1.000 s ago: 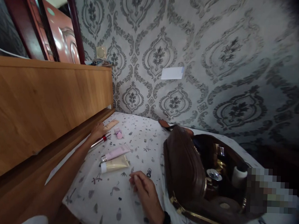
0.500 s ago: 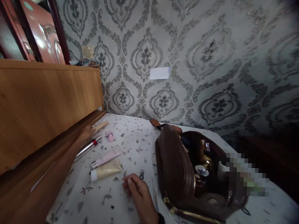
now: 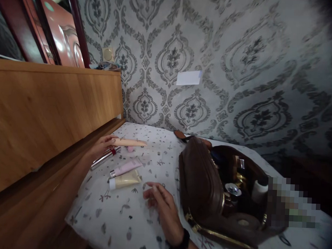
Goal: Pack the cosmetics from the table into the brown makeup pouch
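My left hand (image 3: 104, 144) is closed around one end of a long, peach-coloured tapering item (image 3: 129, 142). Motion blur hides its exact kind, and it points right over the bed sheet. Below it lie a silver tube with a red band (image 3: 104, 159), a small pink item (image 3: 130, 149) partly covered, a pink squeeze tube (image 3: 128, 167) and a cream squeeze tube with a white cap (image 3: 125, 180). My right hand (image 3: 162, 205), with a black band on the wrist, hovers near the cream tube, fingers loosely apart and nothing visible in them.
A brown leather bag (image 3: 198, 173) stands unzipped on the right, with a white bottle (image 3: 259, 191), a silver-lidded jar (image 3: 233, 190) and other items inside. On the left, a wooden board (image 3: 56, 105) borders the patterned sheet (image 3: 118, 218). Papered wall (image 3: 146, 79) rises behind.
My left hand has brought the peach-coloured item right and across the small pink item. My right hand's fingers have loosened. The whole view has shifted slightly.
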`<state>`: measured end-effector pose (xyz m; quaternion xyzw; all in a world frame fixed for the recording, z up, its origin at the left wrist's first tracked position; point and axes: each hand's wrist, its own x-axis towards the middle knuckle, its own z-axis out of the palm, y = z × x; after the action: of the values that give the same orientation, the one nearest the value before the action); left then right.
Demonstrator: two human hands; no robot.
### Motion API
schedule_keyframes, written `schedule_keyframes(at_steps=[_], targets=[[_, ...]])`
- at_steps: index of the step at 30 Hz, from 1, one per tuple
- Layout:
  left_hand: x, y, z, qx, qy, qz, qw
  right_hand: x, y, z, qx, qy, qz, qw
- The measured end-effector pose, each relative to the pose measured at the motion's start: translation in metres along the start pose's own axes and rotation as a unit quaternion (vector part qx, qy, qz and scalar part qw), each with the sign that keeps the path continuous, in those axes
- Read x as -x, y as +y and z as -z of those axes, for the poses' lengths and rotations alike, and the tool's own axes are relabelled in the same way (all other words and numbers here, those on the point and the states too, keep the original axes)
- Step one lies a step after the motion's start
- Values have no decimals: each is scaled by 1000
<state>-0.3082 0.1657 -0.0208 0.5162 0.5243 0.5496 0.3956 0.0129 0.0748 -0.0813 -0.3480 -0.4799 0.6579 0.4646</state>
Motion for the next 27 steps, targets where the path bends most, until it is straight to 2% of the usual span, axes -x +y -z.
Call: schedule_keyframes(at_steps=[5, 11, 14, 19, 27], targets=[[25, 6, -18, 123, -134, 9, 983, -3, -8, -1, -124, 20, -54, 991], [43, -1, -36, 119, -222, 5, 968, -4, -9, -1, -153, -3, -59, 986], [47, -7, -43, 135, -211, 4, 968, -1, -8, -1, -135, -1, -55, 989], [49, -13, -53, 181, -142, -5, 973, 1, -6, 0, -129, -15, -43, 991], [57, -13, -58, 135, -89, 8, 987, 1, -2, 2, -131, -16, -28, 991]])
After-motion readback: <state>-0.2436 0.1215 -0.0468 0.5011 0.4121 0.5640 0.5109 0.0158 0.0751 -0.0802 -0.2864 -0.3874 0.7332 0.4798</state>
